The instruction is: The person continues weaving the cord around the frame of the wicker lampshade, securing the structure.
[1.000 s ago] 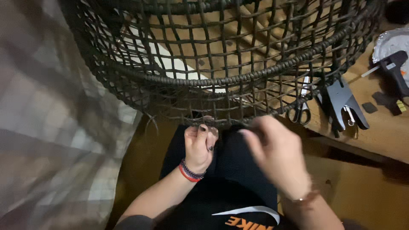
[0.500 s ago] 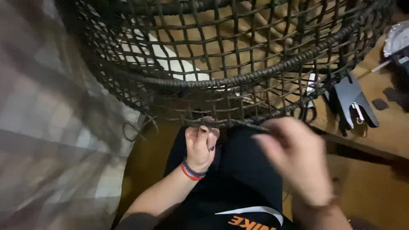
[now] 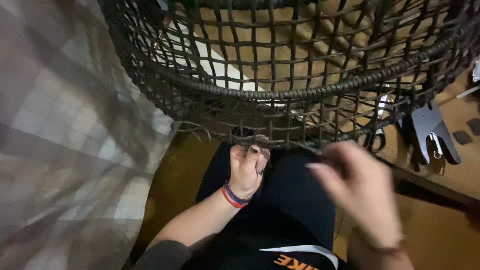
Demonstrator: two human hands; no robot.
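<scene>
The person is in the middle of weaving the lower edge of a big dark wicker basket frame, an open lattice of cord strands bound around a thick wrapped rim that fills the upper half of the frame. The left hand, with a red and dark bracelet at the wrist, is closed up against the bottom rim just below centre, fingertips pinching a strand where it meets the weave. The right hand, at lower right of centre, is blurred; it looks pressed together around a thin dark cord that runs up and left toward the rim, though I cannot tell the exact grip. To my eye the step in hand is drawing this cord tight, and the next move calls for holding the left pinch firm while the free end is threaded through a neighbouring gap. Loose strand ends stick out left of the working spot and could snag. At the right edge, on the wooden bench, lie scissors and a grey metal clamp-like tool, partly behind the lattice. A blurred checked cloth fills the left side, and the person's black-clad lap sits under both hands.
</scene>
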